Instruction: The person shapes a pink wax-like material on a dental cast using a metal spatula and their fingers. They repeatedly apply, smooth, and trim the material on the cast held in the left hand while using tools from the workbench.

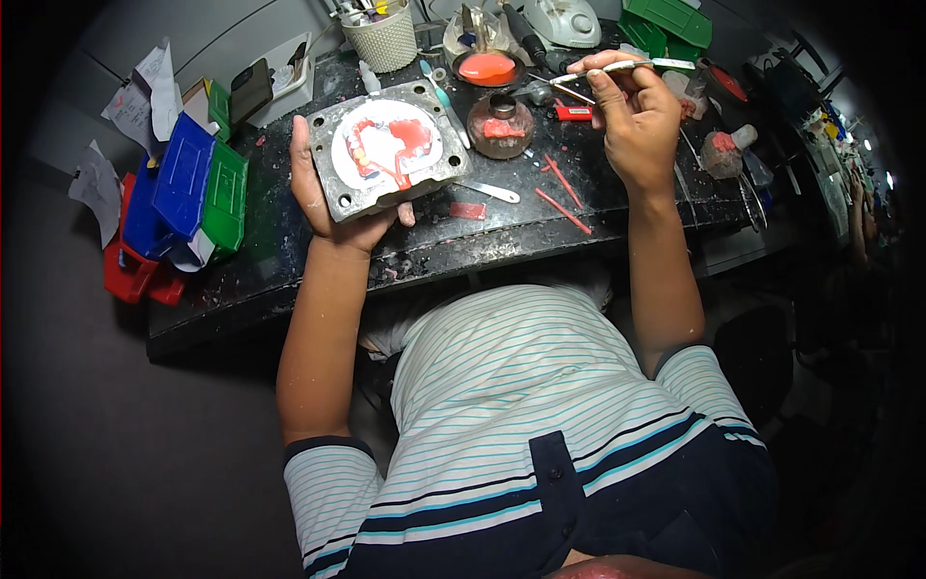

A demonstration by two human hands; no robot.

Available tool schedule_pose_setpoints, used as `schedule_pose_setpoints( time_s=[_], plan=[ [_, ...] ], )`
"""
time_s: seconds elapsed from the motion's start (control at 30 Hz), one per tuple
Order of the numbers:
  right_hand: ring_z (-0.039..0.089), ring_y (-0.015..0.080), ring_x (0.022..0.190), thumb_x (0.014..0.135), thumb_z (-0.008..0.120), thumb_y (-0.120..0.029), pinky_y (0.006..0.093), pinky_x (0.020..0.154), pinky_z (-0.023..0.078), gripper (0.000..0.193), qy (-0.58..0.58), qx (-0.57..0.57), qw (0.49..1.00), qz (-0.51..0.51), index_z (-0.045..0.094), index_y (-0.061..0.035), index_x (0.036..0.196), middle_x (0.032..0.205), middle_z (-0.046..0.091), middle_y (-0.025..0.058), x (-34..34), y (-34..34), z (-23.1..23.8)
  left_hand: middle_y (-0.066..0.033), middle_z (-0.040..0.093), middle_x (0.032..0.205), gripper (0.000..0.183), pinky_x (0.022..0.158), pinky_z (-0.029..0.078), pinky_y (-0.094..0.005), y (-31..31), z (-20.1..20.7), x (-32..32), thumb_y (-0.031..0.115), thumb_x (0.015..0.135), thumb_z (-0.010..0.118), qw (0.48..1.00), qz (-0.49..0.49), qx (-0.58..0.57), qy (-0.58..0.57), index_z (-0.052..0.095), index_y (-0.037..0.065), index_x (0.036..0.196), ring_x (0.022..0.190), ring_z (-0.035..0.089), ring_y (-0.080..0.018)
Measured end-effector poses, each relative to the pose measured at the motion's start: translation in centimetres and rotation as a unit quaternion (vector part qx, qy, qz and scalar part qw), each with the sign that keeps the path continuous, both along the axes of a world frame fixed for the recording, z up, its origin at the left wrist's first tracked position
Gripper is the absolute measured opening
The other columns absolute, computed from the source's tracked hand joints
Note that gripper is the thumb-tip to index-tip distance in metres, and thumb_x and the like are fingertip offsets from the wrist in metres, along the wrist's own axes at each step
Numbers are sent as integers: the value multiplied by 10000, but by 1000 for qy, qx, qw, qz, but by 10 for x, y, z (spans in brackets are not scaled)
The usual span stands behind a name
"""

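Observation:
My left hand (352,232) holds a square grey metal dental flask (451,166) from below, its thumb along the left side. White plaster (386,145) fills the flask, with red wax (413,135) in an arch shape and strips running toward the near edge. To the right, my right hand (641,121) is raised above the bench, fingers closed around a slim wax carving tool (672,65). The tool's thin tip points left, toward a dish of red wax (487,68). Between the hands stands a round glass burner (500,135) with a metal cap.
Red wax sticks (562,210), a small red wax piece (468,210), a light-handled knife (492,192) and a toothbrush (442,96) lie on the black bench (434,241). Blue (183,169) and green bins (225,198) stand left. A woven pot (383,43) is behind; a second glass burner (723,154) stands right.

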State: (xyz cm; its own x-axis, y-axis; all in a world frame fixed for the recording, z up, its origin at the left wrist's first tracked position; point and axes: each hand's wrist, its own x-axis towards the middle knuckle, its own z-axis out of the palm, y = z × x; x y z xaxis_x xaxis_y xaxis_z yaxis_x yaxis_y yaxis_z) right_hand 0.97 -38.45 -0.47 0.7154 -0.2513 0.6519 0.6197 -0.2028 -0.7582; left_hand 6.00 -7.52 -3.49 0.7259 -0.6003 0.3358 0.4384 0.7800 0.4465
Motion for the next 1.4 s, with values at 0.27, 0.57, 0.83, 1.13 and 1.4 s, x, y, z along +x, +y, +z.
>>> schedule_pose_setpoints(
  time_s=[0.27, 0.57, 0.83, 1.13, 1.4],
  plan=[
    [619, 46, 767, 1043, 603, -6, 180, 598, 461, 110, -62, -43, 997, -5, 653, 11, 1139, 1077, 748, 123, 7, 0, 12, -301, 623, 1331, 869, 494, 622, -574, 1, -1, 1, 691, 1021, 369, 1000, -17, -4, -23, 452, -49, 1468, 965, 723, -491],
    [611, 31, 735, 1042, 608, -14, 171, 568, 447, 88, -55, -20, 998, 10, 658, -5, 1113, 1048, 752, 107, 4, 12, 21, -311, 571, 1400, 871, 569, 618, -652, 2, -3, 4, 688, 1020, 380, 997, -63, -30, -24, 407, -32, 1509, 1049, 689, -532],
    [706, 173, 991, 981, 606, 111, 297, 894, 580, 97, -61, -14, 969, 237, 621, 67, 1066, 1051, 698, 125, -28, 65, 18, -316, 560, 1407, 867, 597, 612, -684, 2, -6, 8, 682, 1023, 378, 995, -82, -34, -39, 390, -28, 1519, 1057, 680, -553],
    [706, 173, 998, 983, 614, 91, 309, 909, 574, 96, -45, -28, 974, 219, 624, 61, 1074, 1048, 704, 120, -29, 72, 10, -330, 562, 1390, 886, 573, 619, -658, 2, -6, 8, 685, 1021, 378, 993, -92, -35, -60, 379, -51, 1514, 1042, 685, -553],
    [701, 164, 998, 991, 623, 68, 302, 913, 565, 97, -26, -31, 978, 205, 634, 53, 1087, 1056, 711, 117, -33, 70, 12, -314, 529, 1447, 873, 619, 608, -695, 2, -7, 9, 688, 1023, 375, 992, -101, -53, -51, 378, -22, 1530, 1119, 653, -562]
  ],
)
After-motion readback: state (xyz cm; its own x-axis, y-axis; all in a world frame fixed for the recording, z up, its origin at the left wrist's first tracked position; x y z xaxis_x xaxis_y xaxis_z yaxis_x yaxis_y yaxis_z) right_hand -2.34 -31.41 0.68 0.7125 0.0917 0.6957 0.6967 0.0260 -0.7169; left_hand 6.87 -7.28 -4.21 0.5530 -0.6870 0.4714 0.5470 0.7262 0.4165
